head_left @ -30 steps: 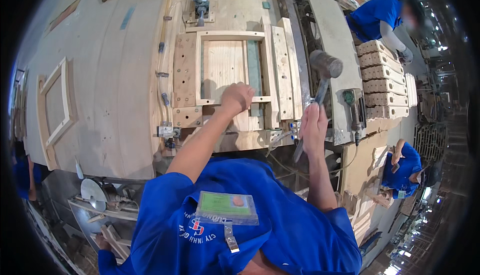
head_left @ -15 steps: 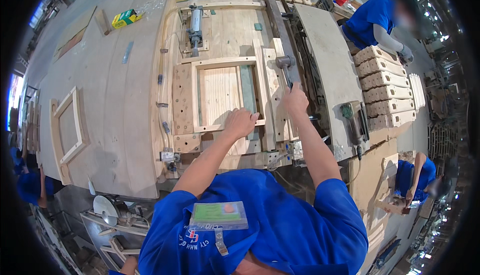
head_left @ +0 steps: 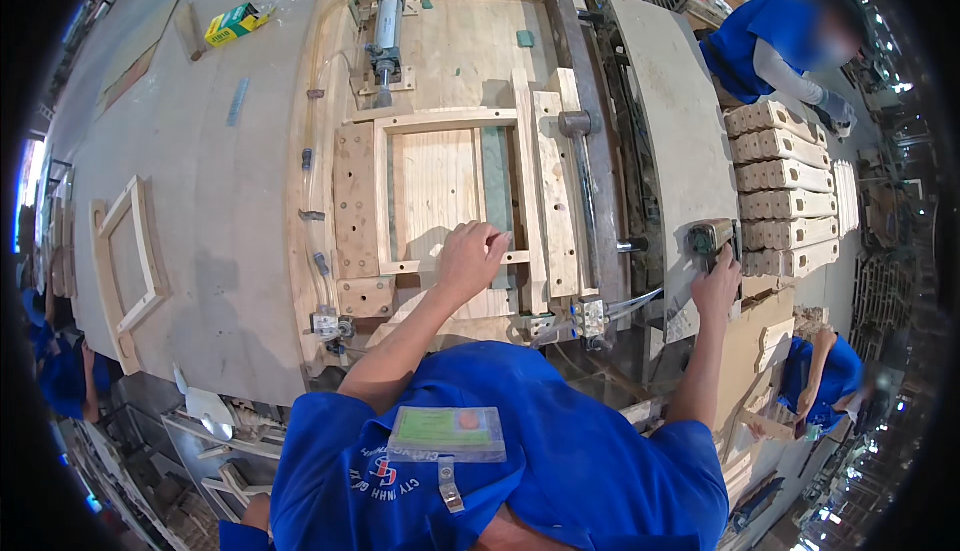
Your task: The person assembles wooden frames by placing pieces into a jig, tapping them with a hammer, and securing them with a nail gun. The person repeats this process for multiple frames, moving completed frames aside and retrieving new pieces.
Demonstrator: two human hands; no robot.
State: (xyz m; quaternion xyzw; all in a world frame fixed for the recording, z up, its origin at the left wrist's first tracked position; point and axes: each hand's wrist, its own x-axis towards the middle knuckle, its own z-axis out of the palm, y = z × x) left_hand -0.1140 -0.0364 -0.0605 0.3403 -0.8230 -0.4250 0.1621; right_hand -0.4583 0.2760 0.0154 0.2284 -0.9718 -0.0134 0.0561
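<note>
A pale wooden frame [head_left: 450, 121] lies in a wooden jig [head_left: 360, 191] in front of me. Over its near rail is my left hand [head_left: 468, 266], fingers curled in; whatever they hold, if anything, is hidden. Off to the right, my right hand [head_left: 716, 289] is closed round the handle of an air nail gun [head_left: 708, 238], which rests on a grey board [head_left: 665, 151]. A hammer [head_left: 577, 125] lies beside the frame, its head on the jig's right side and its handle toward me.
An air cylinder [head_left: 386, 31] is mounted behind the frame. On the left table are another wooden frame [head_left: 130, 251] and a yellow-green box [head_left: 236, 23]. Stacked wooden parts [head_left: 785, 176] stand at right, near a co-worker in blue [head_left: 765, 36]. Another person [head_left: 825, 371] works at lower right.
My right hand has let go of the hammer, leaving it on the jig, and has moved right to grip the nail gun. My left hand has shifted slightly left and curled its fingers.
</note>
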